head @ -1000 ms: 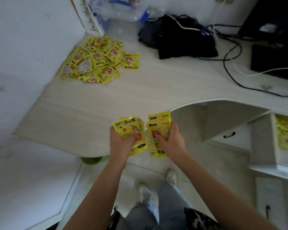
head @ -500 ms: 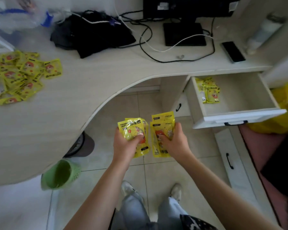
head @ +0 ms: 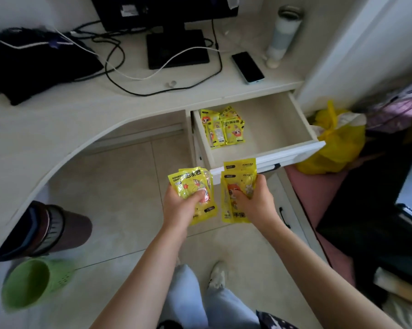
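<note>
1. Nearest the camera, the person's legs in pale jeans (head: 188, 295) are standing on the tiled floor, with one light shoe (head: 218, 275) showing. A green plastic basket (head: 29, 283) is lying on its side on the floor to the left.
2. The left hand (head: 178, 205) is gripping a small stack of yellow hand-warmer packets (head: 188, 184). The fingers are curled under the stack and the thumb is pressing on the top packet's printed face.
3. The right hand (head: 259, 203) is gripping a second stack of the same packets (head: 235, 186) in the same way, thumb on top. The two stacks are being held side by side, close together but apart, over the floor.
4. Both stacks are hovering just in front of the open drawer (head: 271, 124). The right stack's top edge is overlapping the drawer's white front in this view.
5. Inside the drawer, more yellow packets (head: 221, 128) are lying in its far-left corner.
6. A tied yellow plastic bag (head: 333, 148) is sitting on the floor just right of the drawer.
7. On the pale desk (head: 69, 115) above, a smartphone (head: 247, 67) is lying face up, a black monitor stand (head: 176, 48) is standing left of it among black and white cables, and a pale bottle (head: 283, 34) is standing at the far right.
</note>
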Tool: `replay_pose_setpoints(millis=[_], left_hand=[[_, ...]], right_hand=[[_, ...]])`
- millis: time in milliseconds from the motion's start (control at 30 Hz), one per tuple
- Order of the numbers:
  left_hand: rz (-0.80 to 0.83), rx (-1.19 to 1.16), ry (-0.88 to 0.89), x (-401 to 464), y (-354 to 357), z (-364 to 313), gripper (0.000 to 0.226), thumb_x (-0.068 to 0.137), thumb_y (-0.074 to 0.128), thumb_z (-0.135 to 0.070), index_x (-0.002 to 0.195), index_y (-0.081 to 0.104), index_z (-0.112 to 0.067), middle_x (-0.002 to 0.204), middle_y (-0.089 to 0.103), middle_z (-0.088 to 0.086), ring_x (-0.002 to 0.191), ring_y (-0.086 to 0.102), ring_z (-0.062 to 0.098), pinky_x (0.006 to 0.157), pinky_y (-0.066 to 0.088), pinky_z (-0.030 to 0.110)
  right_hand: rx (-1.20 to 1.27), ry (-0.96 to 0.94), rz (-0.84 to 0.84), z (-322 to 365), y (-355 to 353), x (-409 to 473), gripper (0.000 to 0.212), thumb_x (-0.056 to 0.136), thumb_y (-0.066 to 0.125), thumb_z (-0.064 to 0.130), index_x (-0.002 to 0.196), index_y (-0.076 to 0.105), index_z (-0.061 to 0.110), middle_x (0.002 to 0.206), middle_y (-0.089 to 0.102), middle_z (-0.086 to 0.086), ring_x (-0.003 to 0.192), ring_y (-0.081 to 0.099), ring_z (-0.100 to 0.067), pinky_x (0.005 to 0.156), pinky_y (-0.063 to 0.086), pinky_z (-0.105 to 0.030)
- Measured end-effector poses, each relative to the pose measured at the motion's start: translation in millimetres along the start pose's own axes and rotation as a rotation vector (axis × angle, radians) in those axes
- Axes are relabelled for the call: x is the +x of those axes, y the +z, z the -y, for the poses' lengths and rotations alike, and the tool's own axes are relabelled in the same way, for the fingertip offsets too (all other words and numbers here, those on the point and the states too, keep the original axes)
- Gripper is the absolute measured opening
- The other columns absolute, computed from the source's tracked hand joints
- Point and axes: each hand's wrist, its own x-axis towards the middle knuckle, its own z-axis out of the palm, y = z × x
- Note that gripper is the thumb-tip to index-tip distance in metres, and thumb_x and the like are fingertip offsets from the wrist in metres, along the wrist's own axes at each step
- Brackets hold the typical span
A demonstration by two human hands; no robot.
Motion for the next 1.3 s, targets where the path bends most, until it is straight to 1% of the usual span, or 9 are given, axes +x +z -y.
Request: replay_pose_setpoints(millis=[67,267,367,533,767,900,1033,1133,1300], left_hand=[[0.009,0.008,-0.008,9,19,-5,0.044,0.069,0.083,-0.012,0.107,0.060,-0.018,0.095,0.072,0.001,0.082,0.070,0.016,0.068,0.058,0.033],[0.022,0.002,-0.021,49,65,-30,0.048,0.071,0.082,-0.011,0.112,0.057,-0.018,0.099,0.070,0.000,0.085,0.069,0.016,0.065,0.056,0.030],[0.034,0.021,-0.021,77,87,-44,0.049,0.072,0.081,-0.012,0.113,0.055,-0.018,0.101,0.069,-0.002,0.088,0.067,0.014,0.071,0.055,0.031],[0.038,0.086,-0.004,132,118,-70,0.049,0.072,0.081,-0.014,0.113,0.054,-0.020,0.100,0.065,-0.007,0.090,0.063,0.013,0.074,0.045,0.027],[0.032,0.233,-0.057,194,150,-69,0.061,0.066,0.084,-0.027,0.118,0.052,-0.023,0.114,0.065,-0.003,0.104,0.062,0.019,0.092,0.050,0.041],[0.009,0.320,-0.073,210,173,-58,0.053,0.070,0.082,-0.021,0.114,0.053,-0.022,0.106,0.064,-0.005,0.097,0.063,0.019,0.085,0.050,0.033],[0.050,0.558,-0.098,213,193,-42,0.053,0.075,0.077,-0.022,0.120,0.049,-0.017,0.104,0.058,-0.006,0.091,0.057,0.017,0.073,0.044,0.028],[-0.002,0.634,-0.137,216,202,-30,0.051,0.075,0.077,-0.025,0.118,0.050,-0.017,0.111,0.065,0.003,0.101,0.062,0.026,0.080,0.049,0.034],[-0.091,0.574,-0.241,228,212,-14,0.044,0.073,0.079,-0.023,0.106,0.051,-0.016,0.106,0.066,0.005,0.100,0.063,0.029,0.084,0.051,0.038]], right_hand=[[0.011,0.008,0.000,-6,-12,18,0.037,0.088,0.066,0.024,0.115,0.044,0.012,0.096,0.055,0.004,0.087,0.055,-0.019,0.072,0.045,-0.031],[0.037,0.048,-0.020,-7,-32,83,0.033,0.088,0.066,0.025,0.110,0.045,0.013,0.090,0.055,0.006,0.083,0.057,-0.019,0.065,0.044,-0.029],[0.031,0.051,-0.032,1,-36,125,0.034,0.088,0.066,0.024,0.110,0.045,0.011,0.084,0.052,0.012,0.081,0.055,-0.018,0.066,0.043,-0.029],[-0.025,0.028,-0.016,23,-34,201,0.034,0.090,0.064,0.026,0.111,0.042,0.011,0.096,0.053,0.001,0.084,0.052,-0.022,0.070,0.038,-0.029],[-0.153,0.065,0.066,23,-23,274,0.039,0.089,0.064,0.025,0.113,0.040,0.007,0.097,0.053,-0.004,0.087,0.056,-0.029,0.071,0.046,-0.035],[-0.213,0.071,0.137,7,-19,299,0.038,0.090,0.062,0.025,0.113,0.038,0.007,0.109,0.058,-0.013,0.096,0.059,-0.035,0.069,0.041,-0.034],[-0.304,0.073,0.273,-9,-12,314,0.038,0.092,0.059,0.030,0.113,0.036,0.007,0.113,0.058,-0.015,0.097,0.060,-0.037,0.069,0.044,-0.036],[-0.375,0.101,0.325,-19,-9,324,0.038,0.093,0.057,0.030,0.114,0.035,0.008,0.114,0.056,-0.016,0.098,0.059,-0.036,0.077,0.049,-0.044],[-0.399,0.148,0.368,-31,-2,343,0.034,0.093,0.056,0.027,0.114,0.034,0.011,0.114,0.055,-0.013,0.100,0.059,-0.036,0.080,0.050,-0.048]])
